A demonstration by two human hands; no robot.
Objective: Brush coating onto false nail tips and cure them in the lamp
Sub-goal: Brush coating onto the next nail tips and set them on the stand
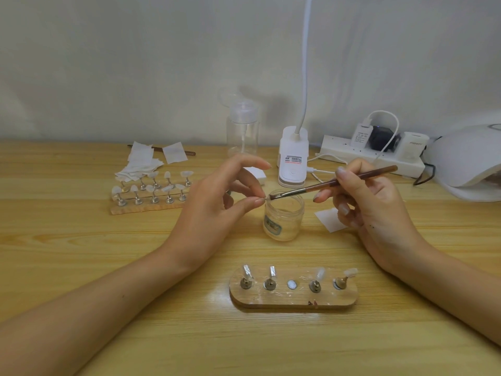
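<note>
- Now we are pinching a tiny pale tip [264, 198] between the thumb and forefinger of our left hand [217, 196], at mid-frame, just above the jar's rim. It is too small for us to tell its shape. The other fingers are fanning out and holding nothing.
- We are gripping the brush [339, 181] in our right hand [371, 204], right of centre, with the fingers curling round its brown handle. The bristles are touching the tip.
- We are keeping the jar [283, 218] between our hands. It is standing open on the table [81, 267], right under the bristles.
- We are looking down at the board [292, 298] at lower centre. Four stands are sitting on it, the left two carrying shiny tips and the right two carrying pale ones. The middle spot is showing a bare metal disc.
- We are seeing the rack [146, 206] at the upper left, carrying ten stands with pale tips. Wipes [139, 162] are lying just behind it.
- We are seeing the lamp [466, 158], a white dome, sitting at the right edge.
- We are seeing a bottle [242, 137], a desk lamp [293, 161] and a power strip [352, 156] standing along the wall at the back.
</note>
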